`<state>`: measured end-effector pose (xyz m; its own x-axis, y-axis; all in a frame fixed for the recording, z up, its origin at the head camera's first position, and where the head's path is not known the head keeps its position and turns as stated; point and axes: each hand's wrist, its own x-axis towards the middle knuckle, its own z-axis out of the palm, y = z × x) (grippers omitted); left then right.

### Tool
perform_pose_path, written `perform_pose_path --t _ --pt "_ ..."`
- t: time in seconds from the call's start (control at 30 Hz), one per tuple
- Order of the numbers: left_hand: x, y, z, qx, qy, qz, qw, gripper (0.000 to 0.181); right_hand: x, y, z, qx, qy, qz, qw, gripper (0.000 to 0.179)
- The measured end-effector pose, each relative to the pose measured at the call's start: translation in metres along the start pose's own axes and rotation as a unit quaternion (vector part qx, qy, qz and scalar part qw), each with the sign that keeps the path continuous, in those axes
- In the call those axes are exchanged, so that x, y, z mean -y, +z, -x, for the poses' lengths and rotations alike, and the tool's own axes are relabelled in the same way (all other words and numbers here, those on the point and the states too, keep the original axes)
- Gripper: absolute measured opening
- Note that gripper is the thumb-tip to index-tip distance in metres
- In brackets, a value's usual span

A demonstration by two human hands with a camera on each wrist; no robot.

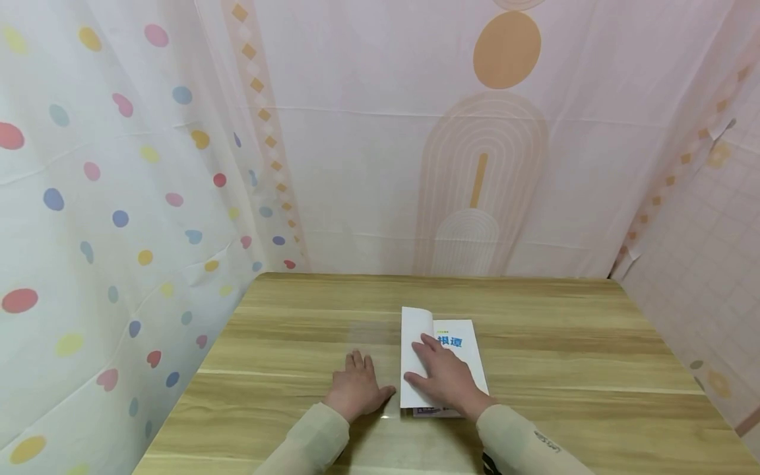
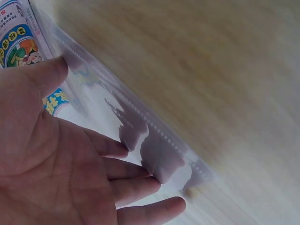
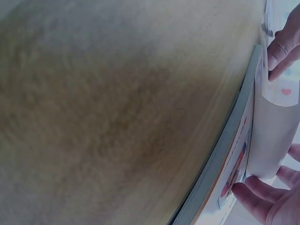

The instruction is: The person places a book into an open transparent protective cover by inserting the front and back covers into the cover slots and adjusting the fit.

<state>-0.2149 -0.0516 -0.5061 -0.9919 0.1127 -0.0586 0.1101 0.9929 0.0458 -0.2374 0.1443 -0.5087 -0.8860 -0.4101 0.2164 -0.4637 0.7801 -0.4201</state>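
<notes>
A book (image 1: 472, 356) with blue characters lies on the wooden table, its white cover or leaf (image 1: 413, 330) bent over in a curve. My right hand (image 1: 444, 375) rests across that white leaf and the book with fingers spread. To the left of the book, my left hand (image 1: 355, 389) lies palm down beside it. In the left wrist view its straight fingers touch a clear plastic sheet (image 2: 136, 112) with a dotted seam along its edge. The right wrist view shows the book's page edge (image 3: 220, 150) and the curved leaf (image 3: 269, 136), with right fingertips at its lower end.
The wooden table (image 1: 570, 369) extends around the book on all sides. Patterned cloth curtains (image 1: 356, 165) hang behind the table and along both sides. Colourful printing on the book (image 2: 18, 42) shows beside the left thumb.
</notes>
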Motion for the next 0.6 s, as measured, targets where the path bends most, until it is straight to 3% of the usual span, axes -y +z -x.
perform_pose_path --t 0.23,0.6 --pt "0.0014 0.0009 0.0002 0.015 -0.004 0.023 0.9996 0.074 0.0031 0.0043 0.0025 0.006 -0.005 0.023 0.9997 0.064" --pt "0.0008 0.0008 0.0026 0.006 -0.004 0.002 1.0000 0.084 0.0047 0.0084 0.0021 0.006 -0.006 0.035 0.9993 0.064"
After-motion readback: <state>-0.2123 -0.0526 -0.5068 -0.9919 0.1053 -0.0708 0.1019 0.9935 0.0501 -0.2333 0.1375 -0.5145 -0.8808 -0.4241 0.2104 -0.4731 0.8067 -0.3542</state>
